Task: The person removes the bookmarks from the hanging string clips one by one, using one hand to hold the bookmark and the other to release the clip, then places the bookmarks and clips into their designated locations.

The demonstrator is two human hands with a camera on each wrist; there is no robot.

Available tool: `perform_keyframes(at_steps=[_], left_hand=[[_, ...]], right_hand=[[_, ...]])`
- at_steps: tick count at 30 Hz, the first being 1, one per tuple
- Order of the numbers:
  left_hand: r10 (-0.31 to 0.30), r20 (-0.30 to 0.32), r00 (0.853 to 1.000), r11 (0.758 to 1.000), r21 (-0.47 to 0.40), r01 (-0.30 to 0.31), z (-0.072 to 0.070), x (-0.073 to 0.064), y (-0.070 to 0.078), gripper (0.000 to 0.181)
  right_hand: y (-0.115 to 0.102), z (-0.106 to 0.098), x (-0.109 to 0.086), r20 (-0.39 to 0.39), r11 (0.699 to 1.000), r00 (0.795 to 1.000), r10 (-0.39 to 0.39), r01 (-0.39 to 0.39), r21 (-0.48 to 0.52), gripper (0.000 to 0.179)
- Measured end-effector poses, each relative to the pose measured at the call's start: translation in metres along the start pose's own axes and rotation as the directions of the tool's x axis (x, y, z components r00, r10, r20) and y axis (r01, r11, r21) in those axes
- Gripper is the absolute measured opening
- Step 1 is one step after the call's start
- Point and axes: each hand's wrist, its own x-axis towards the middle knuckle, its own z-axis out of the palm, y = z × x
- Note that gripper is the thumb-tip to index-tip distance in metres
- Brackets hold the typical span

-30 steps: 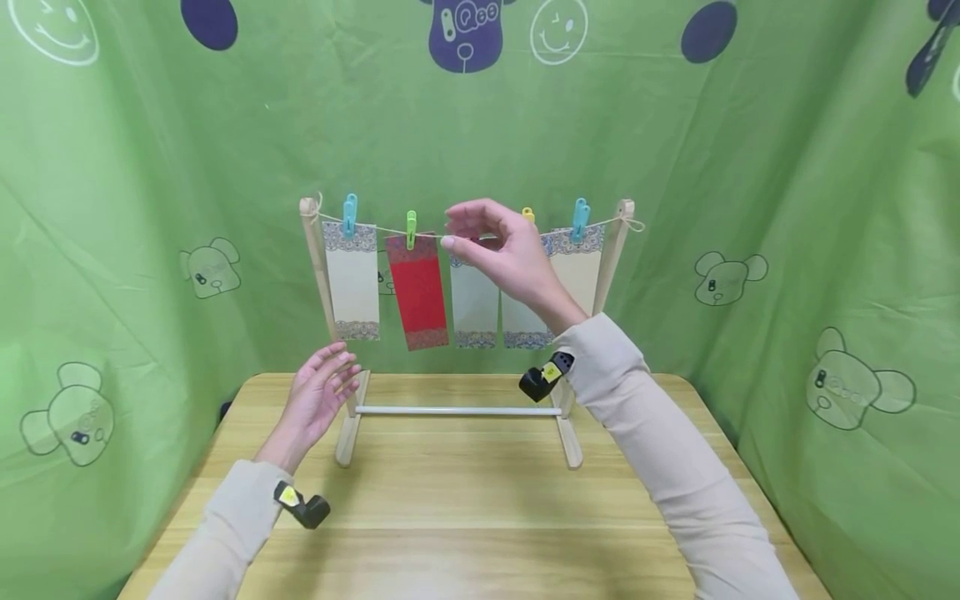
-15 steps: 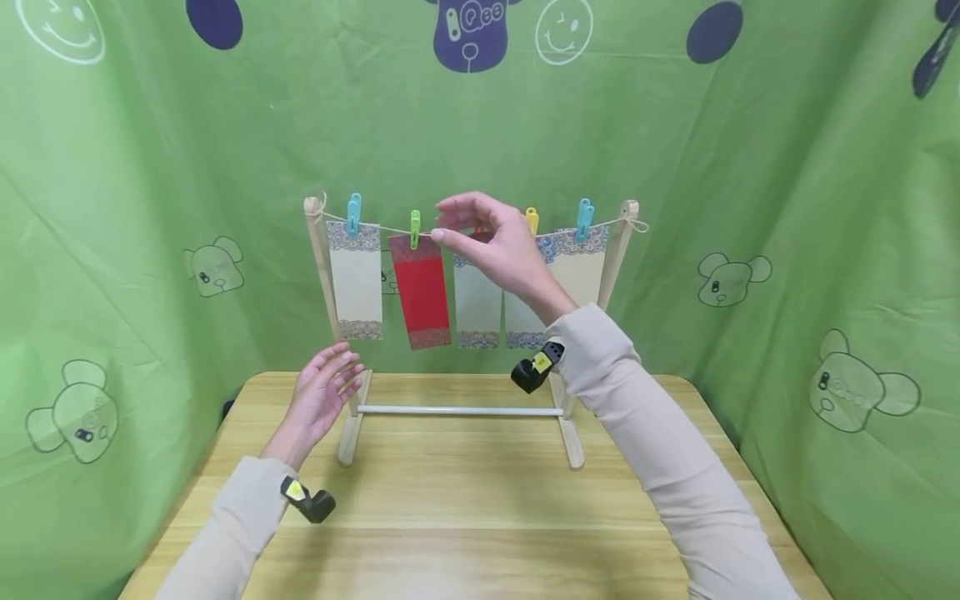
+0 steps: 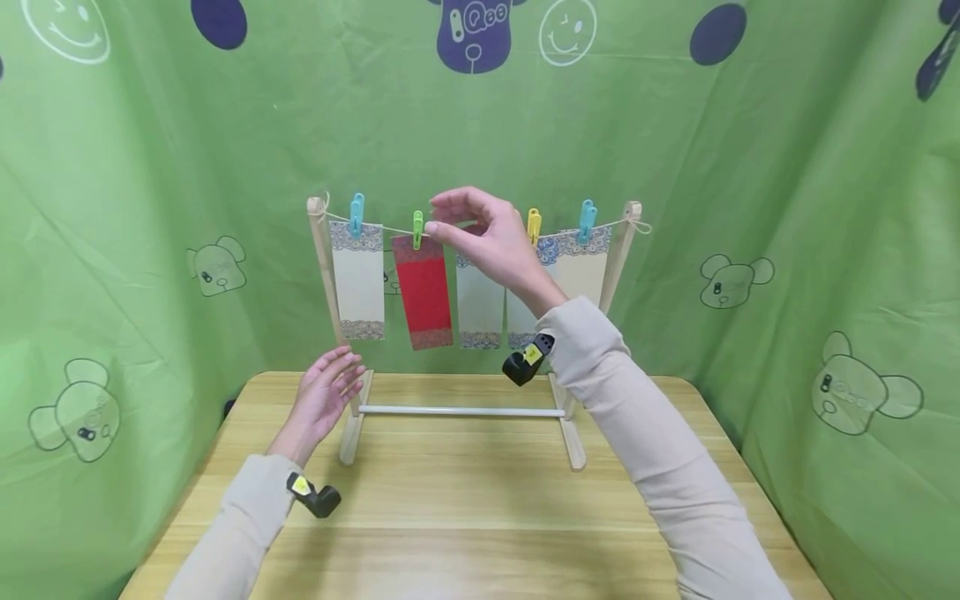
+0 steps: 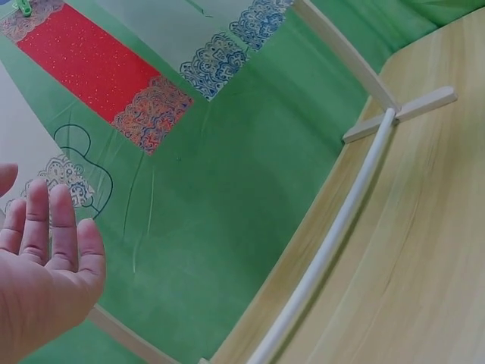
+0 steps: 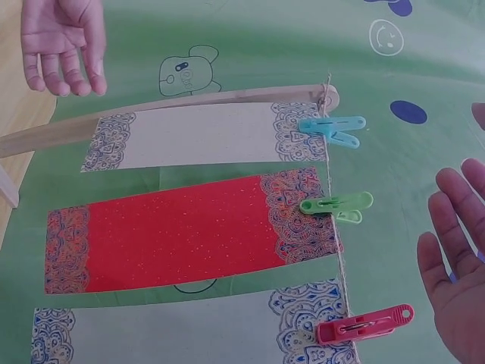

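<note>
My right hand is raised in front of the string, its thumb and fingers spread around air. Its thumb tip looks close to a green clothespin, but the right wrist view shows a gap between that hand and the pins. The green pin holds a red card with patterned ends. Left of it, a blue clothespin holds a white card. A red clothespin grips another white card. Low beside the rack's left post, my left hand is empty, its fingers relaxed.
The wooden rack stands at the back of the table, with a white crossbar low between its feet. A yellow clothespin and another blue clothespin sit farther right. Green curtain surrounds the table.
My right hand has shifted left along the string toward the green clothespin, uncovering more of the yellow one. My left hand stays nearly where it was. The cards hang as before.
</note>
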Motion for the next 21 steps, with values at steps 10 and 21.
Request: perform_keyframes(at_steps=[10,21], left_hand=[[-0.026,-0.024,0.999,1.000,-0.015,0.026,-0.0024,0.0038,-0.0031,0.024],[-0.037,-0.044,0.998,0.999,-0.028,0.036,-0.0033,0.0083,-0.0058,0.025]], right_hand=[[0.0008,0.0020,0.0047,0.012,1.000,1.000,0.014,-0.014,-0.001,0.035],[0.0003,0.0076,0.0093,0.021,1.000,1.000,0.019,-0.019,-0.008,0.036]])
